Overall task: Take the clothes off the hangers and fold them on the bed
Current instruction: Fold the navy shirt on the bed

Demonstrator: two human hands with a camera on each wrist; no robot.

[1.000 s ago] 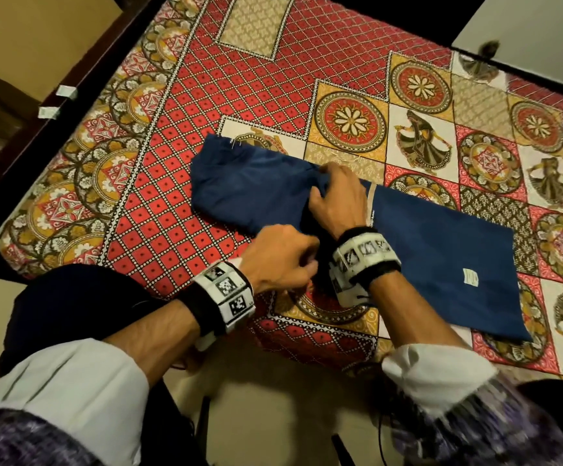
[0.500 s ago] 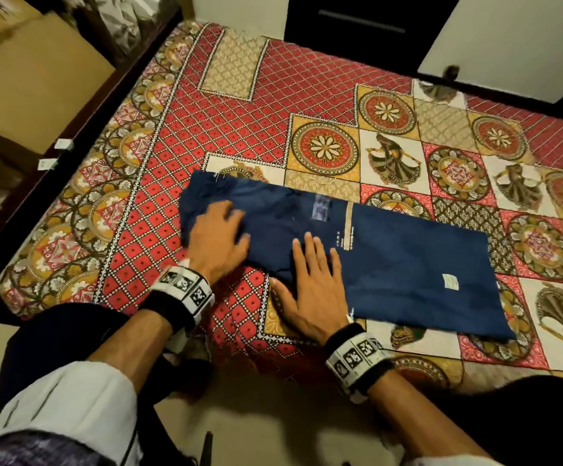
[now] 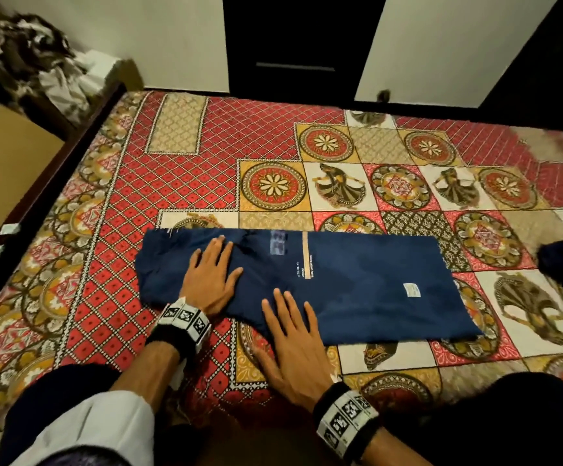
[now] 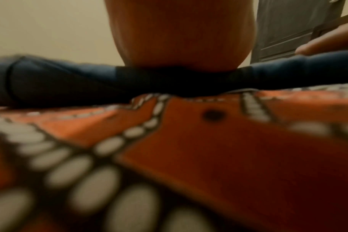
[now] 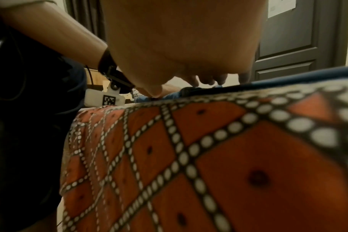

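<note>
The head view alone takes in the whole bed with its red patterned cover, and the blue garment spread flat across the near part of it, folded into a long strip running left to right, a small white label toward its right end. There the left hand lies flat on the garment's left part, fingers straight and slightly spread, palm down on the cloth. The right hand lies palm down at the near edge, its fingers straight, a little apart and reaching onto the cloth while the heel of the hand rests on the cover. Neither hand grips anything. The left wrist view shows only what the head view cannot: from cover level, the heel of the left hand pressing a dip into the garment, with a fingertip of the other hand touching the cloth at the right edge. The right wrist view looks along the cover and shows the right hand from beneath, fingertips on the garment's edge, and the left forearm beyond.
</note>
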